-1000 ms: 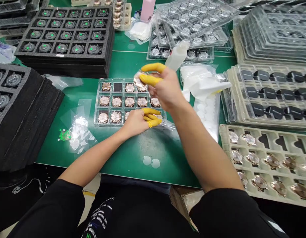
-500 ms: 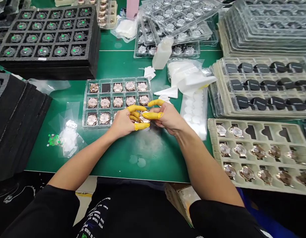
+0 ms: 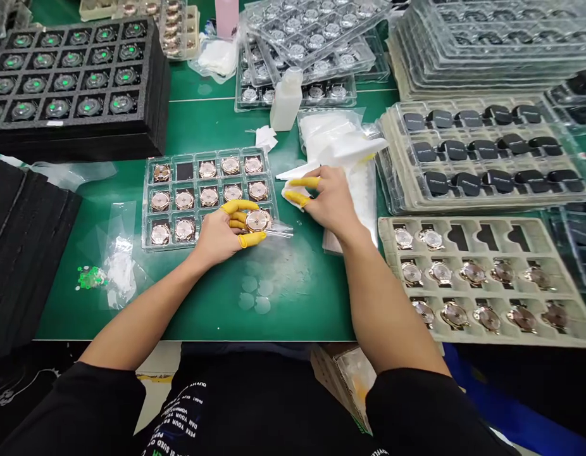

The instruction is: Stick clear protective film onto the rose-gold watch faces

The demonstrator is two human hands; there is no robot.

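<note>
My left hand (image 3: pixel 219 231), with yellow finger cots, grips a rose-gold watch (image 3: pixel 257 220) by its edge, dial facing up. Clear film (image 3: pixel 280 232) sticks out to the right of the watch. My right hand (image 3: pixel 331 199), also in yellow finger cots, has its fingers closed on a small white wipe (image 3: pixel 293 189) at the table. Behind my left hand lies a clear tray (image 3: pixel 143 218) of rose-gold watches; one of its compartments shows only a dark base, and my hand hides part of the front row.
A white bottle (image 3: pixel 286 101) and a pack of white wipes (image 3: pixel 321 130) stand beyond my hands. Stacked black foam trays (image 3: pixel 160 95) are at left. On the right are a beige watch tray (image 3: pixel 388 237) and stacked clear trays (image 3: pixel 388 183). Green dots (image 3: pixel 90 277) lie front left.
My right hand has let go of the watch and moved right onto the white wipe. My left hand keeps the watch. The whole view has shifted slightly.
</note>
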